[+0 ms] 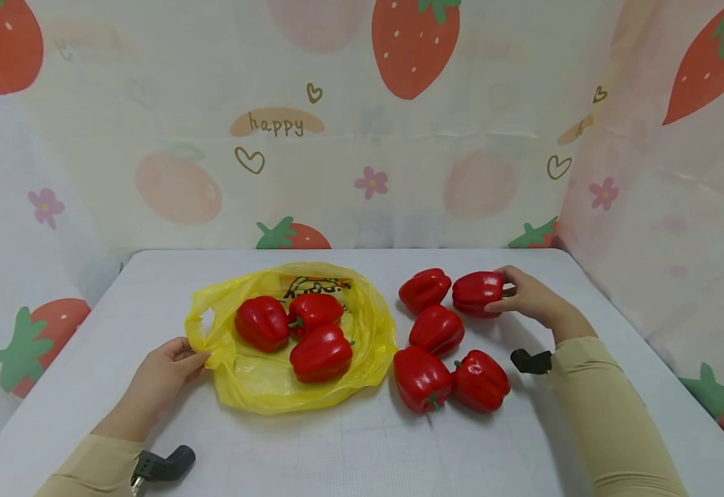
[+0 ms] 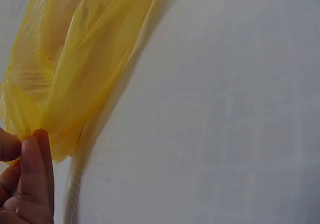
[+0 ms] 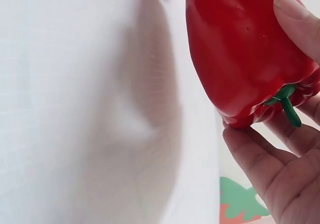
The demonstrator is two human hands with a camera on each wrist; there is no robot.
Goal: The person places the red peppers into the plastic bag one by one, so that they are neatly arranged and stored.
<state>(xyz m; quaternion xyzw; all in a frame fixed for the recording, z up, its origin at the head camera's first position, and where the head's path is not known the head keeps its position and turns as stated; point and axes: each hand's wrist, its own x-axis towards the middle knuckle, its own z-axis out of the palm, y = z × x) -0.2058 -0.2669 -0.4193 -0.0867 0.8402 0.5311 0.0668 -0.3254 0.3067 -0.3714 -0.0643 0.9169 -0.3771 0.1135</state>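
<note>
My left hand pinches the left edge of an open yellow plastic bag. In the left wrist view, the thumb and fingers hold the gathered film. Three red bell peppers lie inside the bag: one at left, one at the back, one in front. At the back right, my right hand grips another red bell pepper by its stem end. The right wrist view shows thumb and fingers on both sides of this pepper, its green stem facing the palm.
Several more red bell peppers lie right of the bag: one at the back, one in the middle and two in front, left and right. The white table meets strawberry-printed cloth walls at its back and sides.
</note>
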